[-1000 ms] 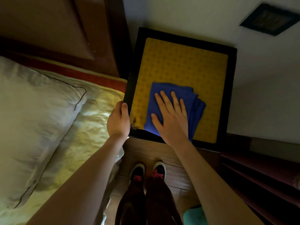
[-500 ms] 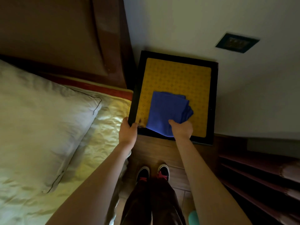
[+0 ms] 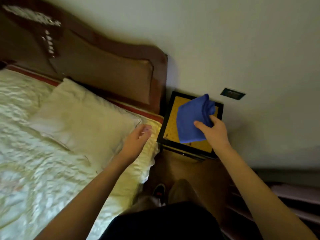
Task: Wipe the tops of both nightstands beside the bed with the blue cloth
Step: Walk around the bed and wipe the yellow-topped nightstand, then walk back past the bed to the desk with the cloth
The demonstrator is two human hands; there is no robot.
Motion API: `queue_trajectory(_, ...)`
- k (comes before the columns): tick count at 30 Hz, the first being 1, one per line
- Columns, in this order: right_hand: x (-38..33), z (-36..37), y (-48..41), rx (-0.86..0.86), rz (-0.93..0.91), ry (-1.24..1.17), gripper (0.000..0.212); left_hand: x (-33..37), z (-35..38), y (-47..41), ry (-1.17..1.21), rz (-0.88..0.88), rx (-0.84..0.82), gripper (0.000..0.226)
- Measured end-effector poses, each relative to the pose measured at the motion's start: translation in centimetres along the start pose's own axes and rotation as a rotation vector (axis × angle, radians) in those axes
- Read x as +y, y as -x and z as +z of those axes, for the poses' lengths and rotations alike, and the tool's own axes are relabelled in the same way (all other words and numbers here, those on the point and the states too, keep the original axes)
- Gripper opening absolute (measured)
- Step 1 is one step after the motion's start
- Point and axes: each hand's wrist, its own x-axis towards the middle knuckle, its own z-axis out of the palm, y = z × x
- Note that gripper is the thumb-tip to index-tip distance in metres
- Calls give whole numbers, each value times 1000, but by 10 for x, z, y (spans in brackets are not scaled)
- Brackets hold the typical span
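One hand (image 3: 215,131) around blue cloth (image 3: 194,118)

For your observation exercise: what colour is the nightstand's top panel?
Mustard yellow, black-framed nightstand, seen in the head view.

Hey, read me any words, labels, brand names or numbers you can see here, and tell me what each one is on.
No readable text anywhere.
Wall plate: too small and blurred to show any marking.
Headboard: pale glints only, no letters.
Blue cloth in the right hand: no label visible.
Nightstand: patterned top only, no words.
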Motion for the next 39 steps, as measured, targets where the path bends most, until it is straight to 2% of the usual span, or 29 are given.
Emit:
queue_trajectory(2,-9,-8,24,-36,-58,18,21,3,-20,35,-61,50,62,19)
queue_trajectory(4,-8,-11,39,-102,-77,64,19,-8,-30,71,-82,23,164,17)
queue_trajectory(6,3,-7,44,-158,-36,92,22,-34,-27,105,-70,-60,263,18)
queue_trajectory(11,39,17,43,-302,62,187,44,-101,13,183,-6,-369,386,25)
queue_trajectory(14,53,34,51,-472,70,291,46,-116,48,232,120,-492,524,19)
queue_trajectory(18,61,62,77,-751,-61,443,39,-122,95,295,356,-637,817,9)
queue_trajectory(24,71,117,153,-1172,-319,653,38,-118,180,408,542,-866,1285,24)
queue_trajectory(26,78,132,188,-1297,-381,694,40,-116,217,446,595,-943,1386,23)
queue_trajectory(31,98,156,281,-1627,-468,764,14,-108,317,521,814,-1114,1667,21)
queue_trajectory(35,125,177,342,-1776,-515,832,5,-104,387,544,1084,-1215,1961,14)
queue_trajectory(39,166,209,404,-1856,-566,922,2,-119,432,573,1276,-1302,2065,15)
